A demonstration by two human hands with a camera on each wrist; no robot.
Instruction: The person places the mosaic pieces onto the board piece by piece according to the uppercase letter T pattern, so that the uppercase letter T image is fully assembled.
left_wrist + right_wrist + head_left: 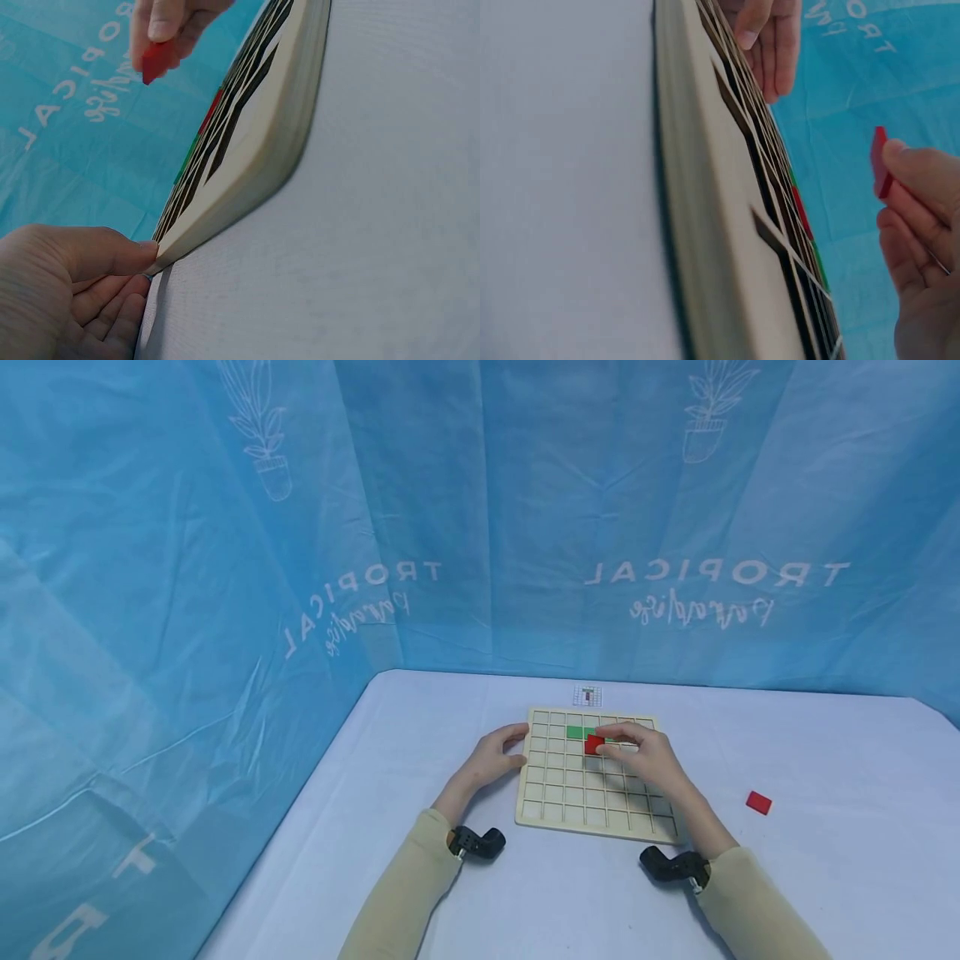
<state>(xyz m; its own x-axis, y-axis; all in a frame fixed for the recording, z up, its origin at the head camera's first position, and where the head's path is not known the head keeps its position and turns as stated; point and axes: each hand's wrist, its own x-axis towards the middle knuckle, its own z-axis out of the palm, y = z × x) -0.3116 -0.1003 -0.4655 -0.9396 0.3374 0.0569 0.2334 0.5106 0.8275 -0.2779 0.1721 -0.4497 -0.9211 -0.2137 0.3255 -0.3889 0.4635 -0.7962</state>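
Note:
A pale wooden grid board (555,814) with square cells lies on the table. My right hand (643,756) is over its upper part and pinches a red tile (880,161) between thumb and fingertips, raised off the board. Green tiles (574,732) sit in a row near the board's far side, partly covered by the right hand. In the right wrist view a red tile (802,213) also lies in the grid beside the green. My left hand (492,757) touches the board's left edge, with thumb and forefinger spread apart along it.
Another red tile (759,802) lies alone on the white tablecloth (840,860), right of the board. Behind the board is a small printed card (587,696) with a coloured grid pattern. A blue curtain (525,527) with lettering hangs at the back and left.

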